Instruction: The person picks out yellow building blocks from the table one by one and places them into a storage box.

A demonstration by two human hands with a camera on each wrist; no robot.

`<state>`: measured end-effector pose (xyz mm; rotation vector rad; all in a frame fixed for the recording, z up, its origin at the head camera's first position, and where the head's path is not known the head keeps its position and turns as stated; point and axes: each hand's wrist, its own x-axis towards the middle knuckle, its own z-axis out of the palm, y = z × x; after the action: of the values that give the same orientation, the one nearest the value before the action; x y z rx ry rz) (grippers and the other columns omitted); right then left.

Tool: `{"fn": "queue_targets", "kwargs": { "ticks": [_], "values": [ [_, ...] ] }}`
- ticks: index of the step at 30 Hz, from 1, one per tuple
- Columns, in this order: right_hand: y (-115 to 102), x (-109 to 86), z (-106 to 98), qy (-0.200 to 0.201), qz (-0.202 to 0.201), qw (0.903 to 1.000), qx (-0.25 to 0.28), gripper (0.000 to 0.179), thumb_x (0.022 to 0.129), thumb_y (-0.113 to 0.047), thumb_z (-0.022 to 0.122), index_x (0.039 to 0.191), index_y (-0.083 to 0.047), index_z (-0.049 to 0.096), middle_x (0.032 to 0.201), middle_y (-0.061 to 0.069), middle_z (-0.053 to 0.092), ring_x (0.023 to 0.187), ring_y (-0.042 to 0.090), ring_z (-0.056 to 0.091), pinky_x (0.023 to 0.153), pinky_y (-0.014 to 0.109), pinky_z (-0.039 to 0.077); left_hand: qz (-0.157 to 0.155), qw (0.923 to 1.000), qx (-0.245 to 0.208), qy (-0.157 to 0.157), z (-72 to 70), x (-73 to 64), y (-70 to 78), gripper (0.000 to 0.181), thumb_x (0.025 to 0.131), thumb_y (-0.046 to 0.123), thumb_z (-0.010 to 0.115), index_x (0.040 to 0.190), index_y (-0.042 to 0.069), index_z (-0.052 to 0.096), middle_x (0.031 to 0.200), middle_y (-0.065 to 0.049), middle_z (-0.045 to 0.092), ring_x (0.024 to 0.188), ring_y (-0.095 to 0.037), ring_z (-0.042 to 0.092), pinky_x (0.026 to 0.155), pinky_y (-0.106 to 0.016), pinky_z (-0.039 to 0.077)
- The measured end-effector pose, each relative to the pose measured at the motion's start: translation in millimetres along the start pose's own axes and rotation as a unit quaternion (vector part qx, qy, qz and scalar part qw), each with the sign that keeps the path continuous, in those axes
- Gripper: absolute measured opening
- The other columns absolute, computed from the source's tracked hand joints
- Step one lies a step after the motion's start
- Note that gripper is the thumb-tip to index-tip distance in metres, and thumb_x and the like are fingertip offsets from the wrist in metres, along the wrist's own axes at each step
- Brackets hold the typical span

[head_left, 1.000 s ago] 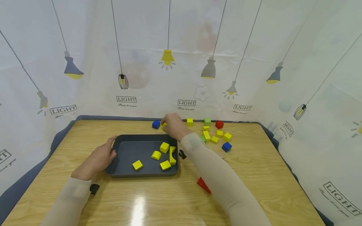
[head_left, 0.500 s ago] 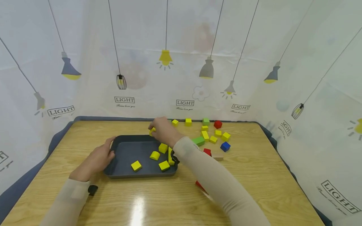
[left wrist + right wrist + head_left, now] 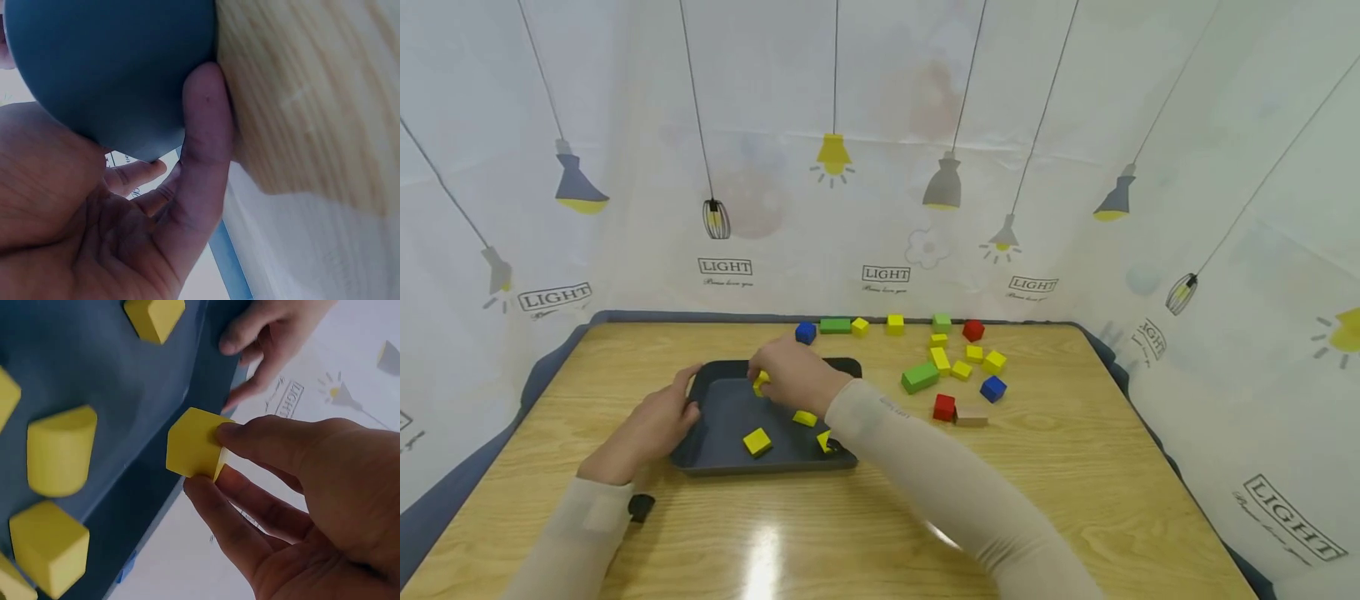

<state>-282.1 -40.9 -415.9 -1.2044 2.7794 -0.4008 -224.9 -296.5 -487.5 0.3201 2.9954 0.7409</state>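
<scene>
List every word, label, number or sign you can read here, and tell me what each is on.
"LIGHT": boxed and repeated on the backdrop; some copies are folded or cut off.
Script under the boxes: too small to read reliably.
Right sleeve: small lettering, too blurred to read.
Tray and yellow blocks: no text visible.

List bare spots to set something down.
Bare: table right of the right sleeve and nearer blue block; table in front of the tray, between the sleeves; tray's left part, between left hand and front-left yellow block. Crowded: table's back right, with scattered blocks; tray's right end, partly hidden.
</scene>
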Motion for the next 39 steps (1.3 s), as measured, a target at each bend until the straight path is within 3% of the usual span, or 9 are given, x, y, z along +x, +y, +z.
{"fn": "queue_targets", "kwargs": {
  "ticks": [7,20,30,35,39],
  "values": [
    [-7,1.4,15,-0.022,-0.02,0.9991,-0.029,0.025,0.109,-0.016,0.084,0.134,-0.014,0.088,0.135,-0.001,0.086,0.124,0.014,0.08,0.106,0.024,0.063,0.004,1.0,-0.002,-0.004,-0.2,-0.8,-2.6,0.068,0.115,0.004,0.053,0.174,-0.014,0.026,0.071,-0.003,0.055,0.06,-0.017,0.049,0.059,-0.033,0.039],
    [8,1.2,11,-0.01,-0.018,0.9996,-0.022,0.028,0.112,-0.02,0.081,0.138,-0.014,0.086,0.141,0.0,0.084,0.132,0.018,0.078,0.11,0.029,0.064,0.004,1.0,0.006,-0.002,-1.1,-1.3,-3.9,0.068,0.115,0.004,0.055,0.174,-0.014,0.026,0.07,-0.003,0.055,0.06,-0.017,0.05,0.059,-0.033,0.04],
    [33,-4.0,7,0.025,0.015,0.9996,-0.007,0.04,0.111,-0.029,0.083,0.148,-0.016,0.08,0.142,0.003,0.077,0.126,0.02,0.07,0.108,0.032,0.062,-0.006,1.0,0.007,-0.003,-2.3,-0.4,-3.2,0.068,0.115,0.005,0.055,0.174,-0.013,0.026,0.073,-0.004,0.056,0.064,-0.018,0.052,0.061,-0.034,0.041],
    [54,-7.4,0,0.046,0.042,0.998,-0.005,0.048,0.11,-0.034,0.085,0.154,-0.017,0.076,0.152,0.008,0.072,0.139,0.029,0.063,0.119,0.042,0.057,-0.008,0.9999,0.007,-0.001,-1.4,-0.1,-2.5,0.068,0.114,0.004,0.054,0.174,-0.014,0.027,0.074,-0.004,0.055,0.064,-0.018,0.052,0.061,-0.033,0.041],
    [80,-11.8,-1,0.067,0.076,0.9944,0.032,0.053,0.11,-0.036,0.084,0.157,-0.015,0.074,0.153,0.015,0.067,0.138,0.035,0.061,0.117,0.05,0.058,-0.003,0.9999,0.009,0.004,0.3,0.3,-1.7,0.068,0.114,0.004,0.054,0.174,-0.013,0.027,0.075,-0.005,0.055,0.064,-0.018,0.051,0.061,-0.034,0.041]
  ]
}}
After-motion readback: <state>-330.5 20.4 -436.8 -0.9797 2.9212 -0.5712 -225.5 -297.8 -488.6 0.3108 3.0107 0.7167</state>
